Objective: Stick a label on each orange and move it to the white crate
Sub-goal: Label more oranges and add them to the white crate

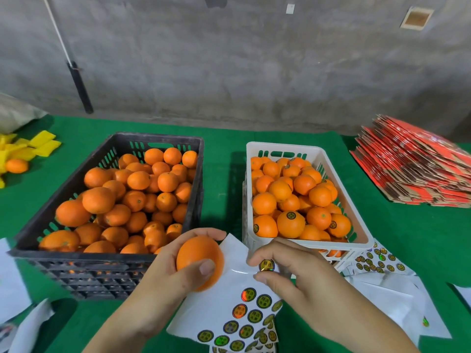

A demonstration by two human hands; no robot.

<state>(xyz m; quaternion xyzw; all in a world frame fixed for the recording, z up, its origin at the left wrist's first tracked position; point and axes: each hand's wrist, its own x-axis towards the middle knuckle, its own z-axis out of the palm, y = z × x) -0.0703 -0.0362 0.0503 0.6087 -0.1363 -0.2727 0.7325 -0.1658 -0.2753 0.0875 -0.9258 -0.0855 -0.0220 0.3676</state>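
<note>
Here, I am watching my left hand (pixel 178 266) gripping a smooth, round orange (pixel 200 262), fingers curled over its far side and thumb pressing on its near face. The fruit is sitting just in front of the near corner of the black slatted plastic crate (pixel 107 263), which is lying beyond and to the left of that hand, heaped with unlabelled oranges.

My right hand (pixel 288 271) is pinching a round dark sticker with gold lettering (pixel 266 265) between thumb and forefinger, holding it just to the right of the orange, not yet touching the fruit. The sticker is hovering over the upper edge of a white backing sheet of round labels (pixel 239 312), which is lying beneath both hands and running toward me.

Directly beyond the right hand the white plastic crate (pixel 280 149) is holding oranges, several showing dark round labels. More label sheets (pixel 377 261) are lying to the right of that hand, near the white crate's corner. Far off to the right, a stack of flattened red cardboard boxes (pixel 418 161) is resting on the green cloth table (pixel 224 159).
</note>
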